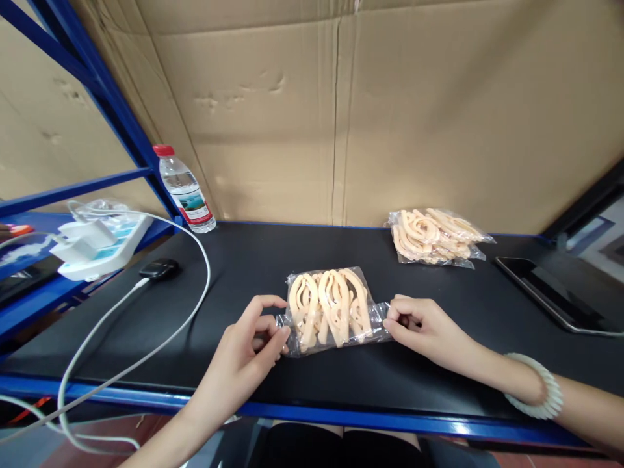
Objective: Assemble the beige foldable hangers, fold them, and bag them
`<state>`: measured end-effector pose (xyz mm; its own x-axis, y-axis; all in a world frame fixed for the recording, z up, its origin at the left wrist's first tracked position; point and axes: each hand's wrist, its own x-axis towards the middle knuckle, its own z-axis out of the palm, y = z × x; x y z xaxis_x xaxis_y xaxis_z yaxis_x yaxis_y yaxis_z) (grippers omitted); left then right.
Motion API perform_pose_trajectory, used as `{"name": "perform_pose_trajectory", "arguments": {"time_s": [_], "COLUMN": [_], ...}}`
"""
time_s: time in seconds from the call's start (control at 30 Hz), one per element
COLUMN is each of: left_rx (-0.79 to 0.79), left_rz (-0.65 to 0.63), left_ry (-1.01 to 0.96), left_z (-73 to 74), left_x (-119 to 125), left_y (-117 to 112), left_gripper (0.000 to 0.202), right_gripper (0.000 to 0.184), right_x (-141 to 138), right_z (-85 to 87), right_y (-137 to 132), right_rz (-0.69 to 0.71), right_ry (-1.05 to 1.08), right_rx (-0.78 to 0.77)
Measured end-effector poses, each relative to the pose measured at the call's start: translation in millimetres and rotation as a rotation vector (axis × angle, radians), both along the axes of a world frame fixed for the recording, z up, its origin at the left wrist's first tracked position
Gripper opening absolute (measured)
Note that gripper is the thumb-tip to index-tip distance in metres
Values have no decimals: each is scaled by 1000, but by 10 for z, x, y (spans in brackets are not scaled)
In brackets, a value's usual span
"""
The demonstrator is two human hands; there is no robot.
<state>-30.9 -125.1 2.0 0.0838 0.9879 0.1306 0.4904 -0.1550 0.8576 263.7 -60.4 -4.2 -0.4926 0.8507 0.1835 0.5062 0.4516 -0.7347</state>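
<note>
A clear plastic bag of peach-coloured plastic clips lies on the black shelf top in front of me. My left hand pinches the bag's left edge with thumb and fingers closed. My right hand, with a pale bead bracelet on the wrist, pinches the bag's right edge. The bag rests flat between both hands.
A second filled bag of clips lies at the back right. A tablet sits at the far right. A water bottle, a white power strip with chargers, a white cable and a small black device are at left. Cardboard lines the back.
</note>
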Motion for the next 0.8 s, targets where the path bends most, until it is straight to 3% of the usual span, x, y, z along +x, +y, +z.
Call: {"name": "perform_pose_trajectory", "arguments": {"time_s": [0.17,0.27,0.33,0.4,0.5,0.57,0.63,0.8], "left_rx": [190,462,691,853,975,978,926,660], "left_rz": [25,107,140,82,-154,-246,-260,-302], "left_ry": [192,344,455,549,696,784,841,939], "left_z": [1,45,73,77,35,6,0,47], "left_x": [0,44,107,191,320,384,416,334], "left_y": [20,-19,-100,-214,-371,-413,-388,-193], "left_gripper": [23,22,24,30,32,30,33,66], "right_gripper": [21,6,21,28,27,29,34,39], "right_x": [5,7,2,-14,-65,-114,-165,-214], "right_z": [18,27,59,107,157,146,107,42], "right_y": [2,-28,-84,-172,-316,-373,-380,-270], "right_rz": [-12,-98,-134,-43,239,346,336,262], "right_ry": [-88,-4,71,66,-74,-169,-232,-286], "right_rx": [144,307,534,767,958,1028,1043,825]}}
